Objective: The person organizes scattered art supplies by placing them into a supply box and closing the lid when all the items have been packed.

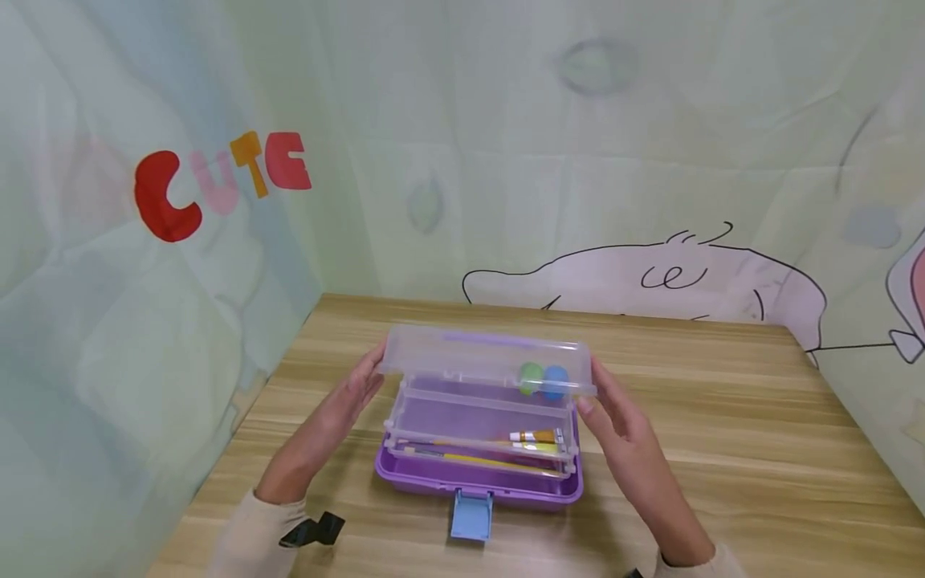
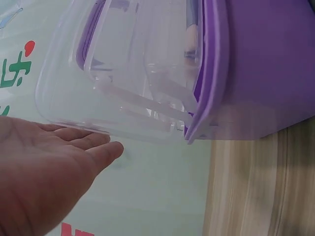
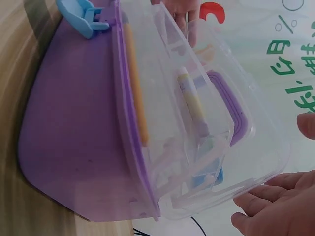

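A purple box (image 1: 499, 495) stands on the table with its clear lid (image 1: 462, 357) raised and its see-through trays (image 1: 462, 419) spread above the base. My left hand (image 1: 336, 421) is at the lid's left side, its fingers fairly straight along the edge. At the opposite side, my right hand (image 1: 627, 429) has extended fingers by the lid, with the thumb near its front corner. Paint tubes (image 1: 536, 437) and thin brushes (image 1: 491, 461) lie in the front tray. Through the lid show a green round thing (image 1: 531, 377) and a blue one (image 1: 556, 382).
A light-blue latch (image 1: 471, 518) hangs down at the box's front. The wood-grain table (image 1: 723, 449) extends on both sides. Printed cloth (image 1: 405, 144) with a drawn figure and coloured letters hangs behind and at the sides.
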The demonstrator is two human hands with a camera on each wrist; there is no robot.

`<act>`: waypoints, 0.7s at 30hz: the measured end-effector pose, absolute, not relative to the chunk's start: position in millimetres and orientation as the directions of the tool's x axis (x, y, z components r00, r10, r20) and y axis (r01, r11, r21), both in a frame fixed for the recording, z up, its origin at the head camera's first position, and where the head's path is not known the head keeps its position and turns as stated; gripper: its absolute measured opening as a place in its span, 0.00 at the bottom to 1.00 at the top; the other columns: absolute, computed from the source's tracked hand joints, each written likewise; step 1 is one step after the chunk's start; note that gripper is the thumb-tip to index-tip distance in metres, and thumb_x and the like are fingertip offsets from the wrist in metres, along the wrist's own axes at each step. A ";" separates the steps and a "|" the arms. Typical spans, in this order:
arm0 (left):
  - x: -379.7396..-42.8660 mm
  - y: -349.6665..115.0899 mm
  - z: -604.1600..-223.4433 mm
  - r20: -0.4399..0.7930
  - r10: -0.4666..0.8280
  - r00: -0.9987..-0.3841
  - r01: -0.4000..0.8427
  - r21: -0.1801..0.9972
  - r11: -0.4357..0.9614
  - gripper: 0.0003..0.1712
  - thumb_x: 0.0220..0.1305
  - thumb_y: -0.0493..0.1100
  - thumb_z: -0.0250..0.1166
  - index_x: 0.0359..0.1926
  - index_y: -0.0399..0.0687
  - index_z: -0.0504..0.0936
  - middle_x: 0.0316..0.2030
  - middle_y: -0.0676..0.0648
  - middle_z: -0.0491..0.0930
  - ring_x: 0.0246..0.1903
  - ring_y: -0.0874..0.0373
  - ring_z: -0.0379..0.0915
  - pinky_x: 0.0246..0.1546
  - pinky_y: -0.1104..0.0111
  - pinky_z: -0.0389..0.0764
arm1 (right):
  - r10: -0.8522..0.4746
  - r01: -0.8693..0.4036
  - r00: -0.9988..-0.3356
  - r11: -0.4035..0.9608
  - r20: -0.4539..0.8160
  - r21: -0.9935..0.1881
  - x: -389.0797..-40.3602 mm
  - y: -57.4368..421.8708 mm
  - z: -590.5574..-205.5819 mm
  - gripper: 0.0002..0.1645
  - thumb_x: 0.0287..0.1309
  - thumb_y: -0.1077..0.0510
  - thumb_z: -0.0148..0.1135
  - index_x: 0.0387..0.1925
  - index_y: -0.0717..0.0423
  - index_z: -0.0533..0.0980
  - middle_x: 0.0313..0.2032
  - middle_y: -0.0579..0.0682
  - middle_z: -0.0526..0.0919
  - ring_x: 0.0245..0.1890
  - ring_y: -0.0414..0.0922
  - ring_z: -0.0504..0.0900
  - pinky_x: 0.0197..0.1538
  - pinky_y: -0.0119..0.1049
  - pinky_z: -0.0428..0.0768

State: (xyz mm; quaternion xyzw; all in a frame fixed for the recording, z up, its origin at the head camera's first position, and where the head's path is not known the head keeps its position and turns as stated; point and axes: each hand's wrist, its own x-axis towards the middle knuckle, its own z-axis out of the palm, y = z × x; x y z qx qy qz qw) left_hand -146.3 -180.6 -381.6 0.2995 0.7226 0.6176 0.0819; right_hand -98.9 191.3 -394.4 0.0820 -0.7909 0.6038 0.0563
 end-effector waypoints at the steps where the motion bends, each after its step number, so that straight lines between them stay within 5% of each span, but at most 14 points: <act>1: -144.5 -180.6 -382.6 0.249 0.533 -0.809 0.332 0.941 0.065 0.33 0.77 0.54 0.24 0.76 0.49 0.37 0.76 0.46 0.35 0.75 0.46 0.29 0.71 0.75 0.45 | -0.057 -0.202 -0.979 0.268 0.194 -0.942 -97.3 190.2 -395.8 0.35 0.69 0.48 0.52 0.72 0.31 0.53 0.72 0.39 0.57 0.72 0.43 0.54 0.71 0.48 0.54; 7: -134.1 -181.5 -390.2 0.247 0.507 -0.826 0.358 0.924 0.133 0.32 0.77 0.54 0.31 0.77 0.54 0.38 0.76 0.44 0.37 0.74 0.39 0.32 0.67 0.36 0.35 | -0.016 -0.183 -0.982 0.352 0.190 -0.918 -86.3 184.3 -402.7 0.39 0.65 0.46 0.57 0.72 0.27 0.51 0.71 0.38 0.57 0.73 0.43 0.53 0.72 0.53 0.52; 14: -124.3 -182.0 -401.9 0.266 0.494 -0.828 0.394 0.902 0.175 0.36 0.75 0.50 0.43 0.76 0.60 0.37 0.76 0.41 0.38 0.72 0.35 0.36 0.64 0.34 0.40 | 0.019 -0.193 -0.975 0.415 0.221 -0.889 -74.4 179.4 -412.9 0.41 0.60 0.43 0.61 0.71 0.27 0.54 0.70 0.35 0.59 0.71 0.42 0.59 0.67 0.50 0.63; 21: -110.6 -179.8 -414.5 0.310 0.467 -0.828 0.478 0.824 0.302 0.48 0.66 0.36 0.56 0.76 0.57 0.36 0.76 0.43 0.41 0.73 0.38 0.39 0.63 0.33 0.45 | 0.016 -0.245 -0.956 0.508 0.293 -0.826 -63.8 176.1 -426.2 0.47 0.58 0.44 0.64 0.73 0.31 0.51 0.72 0.35 0.56 0.71 0.41 0.58 0.68 0.47 0.61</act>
